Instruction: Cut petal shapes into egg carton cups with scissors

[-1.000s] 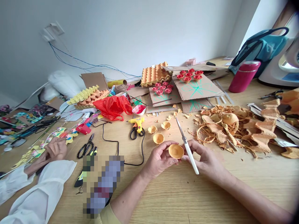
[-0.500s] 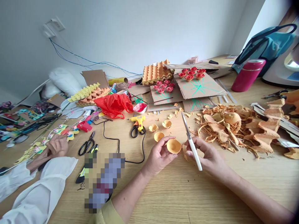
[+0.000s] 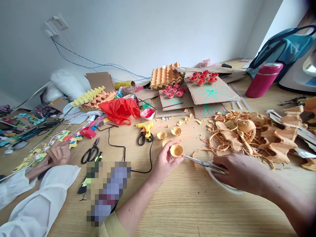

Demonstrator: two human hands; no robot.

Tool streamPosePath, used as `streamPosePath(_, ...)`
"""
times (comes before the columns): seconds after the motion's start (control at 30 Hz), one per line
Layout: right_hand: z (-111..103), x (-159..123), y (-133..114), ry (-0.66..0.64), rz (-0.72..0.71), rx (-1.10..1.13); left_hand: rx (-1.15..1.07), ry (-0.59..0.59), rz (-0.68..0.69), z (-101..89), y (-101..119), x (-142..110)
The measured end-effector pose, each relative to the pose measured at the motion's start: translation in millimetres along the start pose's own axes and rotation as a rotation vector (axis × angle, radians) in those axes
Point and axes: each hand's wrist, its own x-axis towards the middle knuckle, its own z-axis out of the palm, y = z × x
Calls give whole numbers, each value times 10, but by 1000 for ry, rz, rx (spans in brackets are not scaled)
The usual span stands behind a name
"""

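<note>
My left hand (image 3: pixel 165 163) pinches a small orange egg-carton cup (image 3: pixel 176 151) by its side, its hollow facing me. In my right hand (image 3: pixel 237 172) are white-handled scissors (image 3: pixel 205 163), the blades pointing left with their tips close to the cup's right edge. Whether the tips touch the cup I cannot tell. A thin strip of carton (image 3: pixel 197 153) curves beside the blades. Just beyond my left hand stand stacked cut cups (image 3: pixel 162 135) and a second stack of cups (image 3: pixel 176 131); another cup is partly hidden behind my fingers.
Carton scraps (image 3: pixel 237 131) are heaped on the right. A yellow glue gun (image 3: pixel 145 128), black scissors (image 3: pixel 91 153) and a red bag (image 3: pixel 120 110) lie left of centre. Red flowers (image 3: pixel 201 78) rest on cardboard at the back. A co-worker's hands (image 3: pixel 58 154) are at the left.
My right hand has turned the scissors from upright to pointing left, bringing the blades to the cup. My left hand has shifted slightly left with the cup.
</note>
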Motion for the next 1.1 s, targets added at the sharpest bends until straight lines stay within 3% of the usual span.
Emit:
streamPosePath(0.07,-20,-15,59,-54,24,-38,22,-22,-4,9,-46,-9)
streamPosePath(0.2,-127,33,180,109,180,-228,186,-22,38,31,-85,-50)
streamPosePath(0.3,-201,90,176,171,239,-236,343,-20,96,50,-58,-86)
streamPosePath(0.53,-151,159,41,199,192,-74,633,-70,248,72,-42,-109)
streamPosePath(0.83,-118,190,-17,305,51,-30,745,-120,233,55,-137,-129)
streamPosePath(1.1,-122,133,93,189,31,-201,811,-81,302,66,-157,-151)
